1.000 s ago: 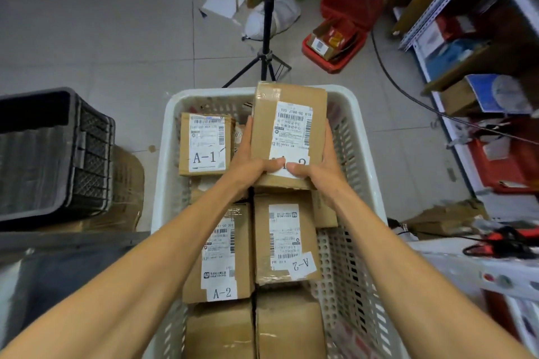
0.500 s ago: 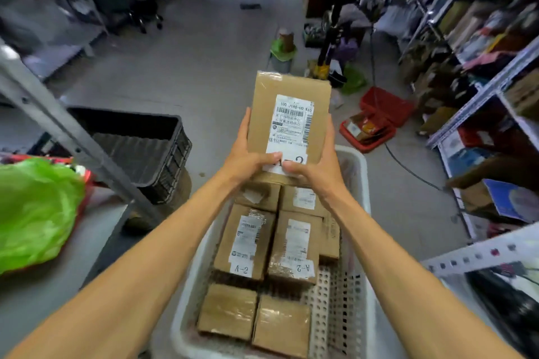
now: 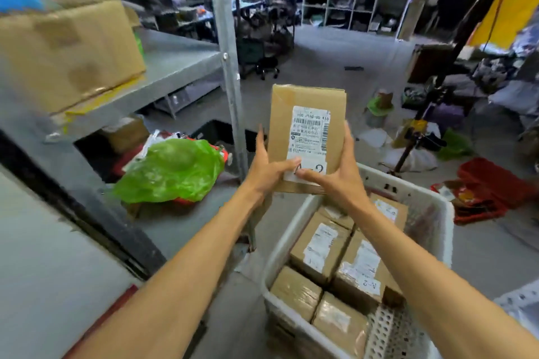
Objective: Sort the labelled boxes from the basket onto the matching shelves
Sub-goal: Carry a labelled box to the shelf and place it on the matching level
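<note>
A brown cardboard box (image 3: 306,137), white label toward the camera, is held upright at centre. At five o'clock a white basket (image 3: 408,186) holds more taped boxes (image 3: 319,245), one marked A-2.

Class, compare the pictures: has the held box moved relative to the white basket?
Yes. The box has risen out of the white basket and now sits beyond its far-left rim, nearer the metal shelf post.
</note>
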A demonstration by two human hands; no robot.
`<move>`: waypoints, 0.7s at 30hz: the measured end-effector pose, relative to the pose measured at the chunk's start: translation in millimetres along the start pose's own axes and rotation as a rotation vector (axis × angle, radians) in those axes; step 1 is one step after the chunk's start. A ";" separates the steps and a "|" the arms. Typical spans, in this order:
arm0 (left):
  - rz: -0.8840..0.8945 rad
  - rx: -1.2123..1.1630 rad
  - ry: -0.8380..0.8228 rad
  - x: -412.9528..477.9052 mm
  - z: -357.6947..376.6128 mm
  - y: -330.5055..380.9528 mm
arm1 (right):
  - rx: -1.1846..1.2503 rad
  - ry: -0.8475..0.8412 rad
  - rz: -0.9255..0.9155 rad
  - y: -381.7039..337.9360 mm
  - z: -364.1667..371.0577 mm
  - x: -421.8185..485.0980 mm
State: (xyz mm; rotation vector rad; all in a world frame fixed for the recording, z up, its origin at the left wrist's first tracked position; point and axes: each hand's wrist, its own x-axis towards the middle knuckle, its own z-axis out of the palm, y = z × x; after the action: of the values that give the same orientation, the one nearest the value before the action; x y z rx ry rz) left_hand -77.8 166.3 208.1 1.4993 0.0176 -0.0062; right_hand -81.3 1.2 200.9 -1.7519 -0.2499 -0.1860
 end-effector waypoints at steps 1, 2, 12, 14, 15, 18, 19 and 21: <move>0.023 -0.006 0.042 -17.6 -14.2 2.0 | 0.007 -0.042 -0.016 -7.6 13.9 -6.8; 0.044 -0.007 0.085 -36.7 -27.5 4.5 | 0.016 -0.073 -0.034 -14.7 27.4 -15.7; 0.106 0.080 0.464 -223.6 -122.4 21.7 | 0.171 -0.441 -0.176 -78.6 135.9 -118.7; 0.144 0.125 0.568 -255.1 -138.3 24.2 | 0.202 -0.514 -0.222 -89.1 158.9 -136.5; 0.158 0.150 0.601 -266.1 -144.0 25.5 | 0.216 -0.537 -0.236 -91.5 169.2 -141.7; 0.165 0.148 0.746 -309.6 -159.9 29.8 | 0.279 -0.664 -0.270 -109.0 201.2 -160.6; 0.177 0.135 0.801 -324.5 -164.3 31.1 | 0.286 -0.711 -0.286 -116.0 211.4 -167.8; 0.186 0.123 0.898 -355.7 -172.5 32.2 | 0.298 -0.806 -0.308 -129.1 233.5 -183.2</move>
State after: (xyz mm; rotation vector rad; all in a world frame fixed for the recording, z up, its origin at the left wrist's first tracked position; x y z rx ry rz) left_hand -434.3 338.2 233.5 1.5121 0.6067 0.8260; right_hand -295.5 242.1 229.8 -1.4050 -1.0766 0.3374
